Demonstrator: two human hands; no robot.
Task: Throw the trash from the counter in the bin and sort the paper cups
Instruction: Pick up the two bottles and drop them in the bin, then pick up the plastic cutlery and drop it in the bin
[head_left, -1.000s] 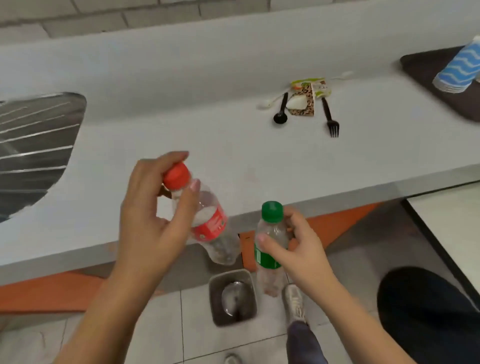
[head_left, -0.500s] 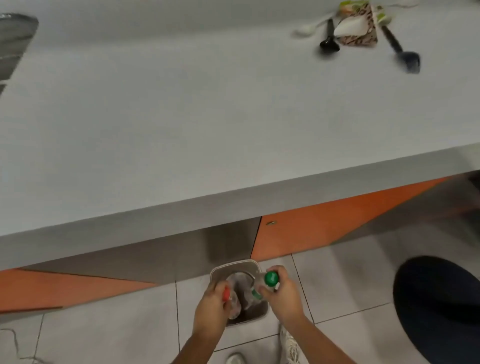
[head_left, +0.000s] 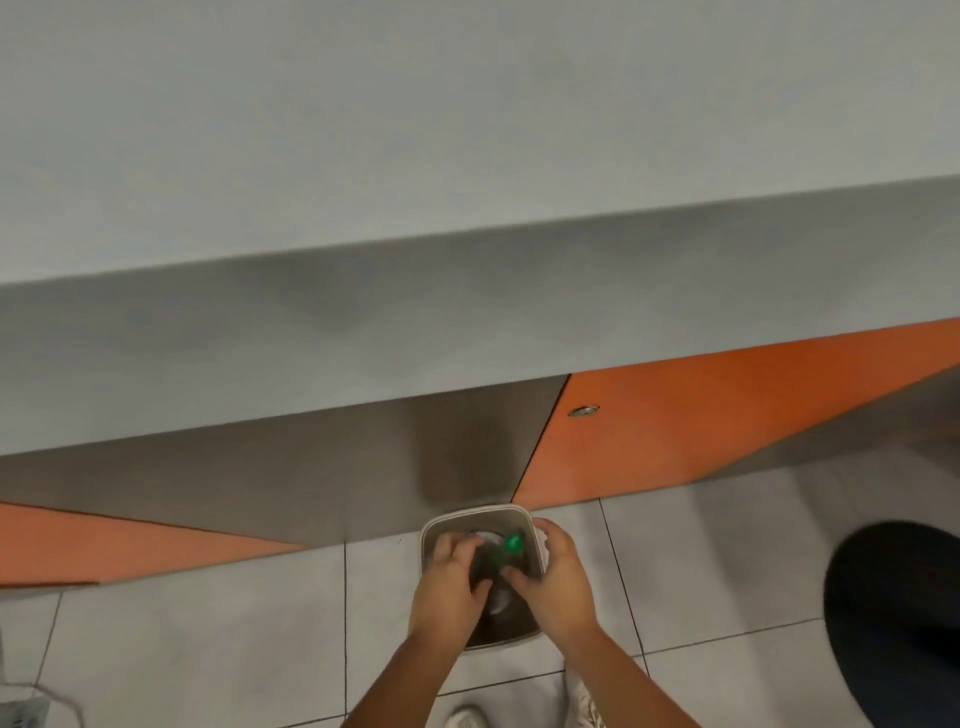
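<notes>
A small grey bin (head_left: 535, 527) stands on the floor tiles against the counter base. Both my hands hover over its mouth. My right hand (head_left: 556, 577) has its thumb against the green-capped clear bottle (head_left: 513, 543), which tilts down inside the bin with its cap pointing up. My left hand (head_left: 449, 582) reaches into the bin's left side with fingers spread and loose; nothing shows in its grip. The red-capped bottle is hidden from view. The cups and the other trash are out of frame.
The grey counter (head_left: 467, 156) overhangs the bin, with orange and steel cabinet fronts (head_left: 675, 421) beneath. A dark round object (head_left: 904, 623) sits on the floor at the right. My shoe (head_left: 467, 717) stands just behind the bin.
I bent down and both hands dropped from above the bin into its mouth. The red-capped bottle has gone from my left hand's grip. The counter's trash slid out of view.
</notes>
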